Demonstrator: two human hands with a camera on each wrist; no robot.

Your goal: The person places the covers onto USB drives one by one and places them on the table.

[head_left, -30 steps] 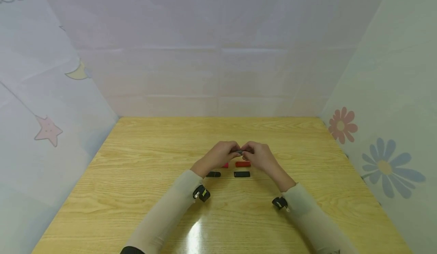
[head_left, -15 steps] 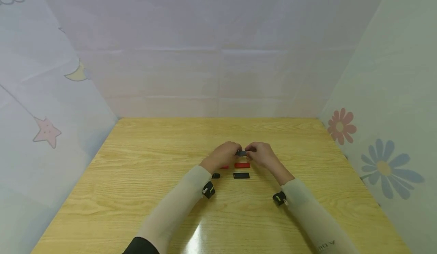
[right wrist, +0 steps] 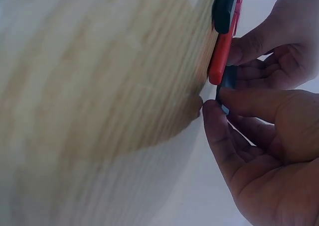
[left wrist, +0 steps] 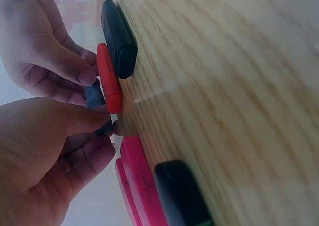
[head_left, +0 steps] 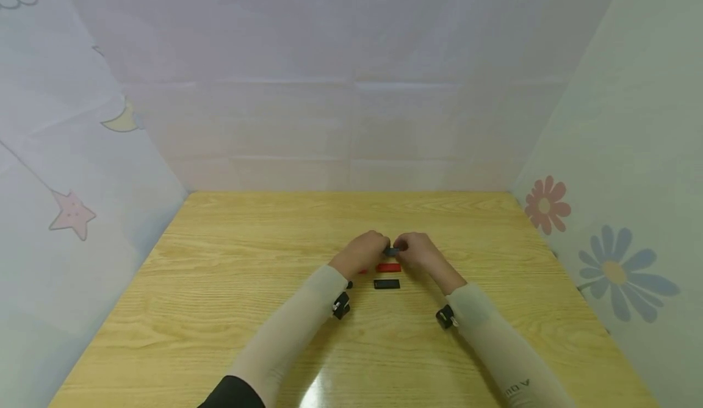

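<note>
A small flat dark grey bar (head_left: 391, 252) lies between my two hands, just beyond a red bar (head_left: 389, 268). My left hand (head_left: 362, 254) pinches its left end with thumb and fingers. At the other end, my right hand (head_left: 418, 252) pinches it too. The left wrist view shows both thumbs on the grey bar (left wrist: 94, 95), close to the red bar (left wrist: 108, 79). In the right wrist view, fingertips cover part of the grey bar (right wrist: 228, 79). Whether it touches the table cannot be told.
Nearer than the red bar lies a black bar (head_left: 387, 284). Pink bars (left wrist: 142, 186) and a rounded black piece (left wrist: 182, 193) lie left of these, mostly hidden by the left arm in the head view. The wooden table (head_left: 247, 231) meets patterned walls behind.
My left hand has shifted right and hides more of the pink and rounded black pieces. Both hands and the grey bar have come slightly nearer the red bar.
</note>
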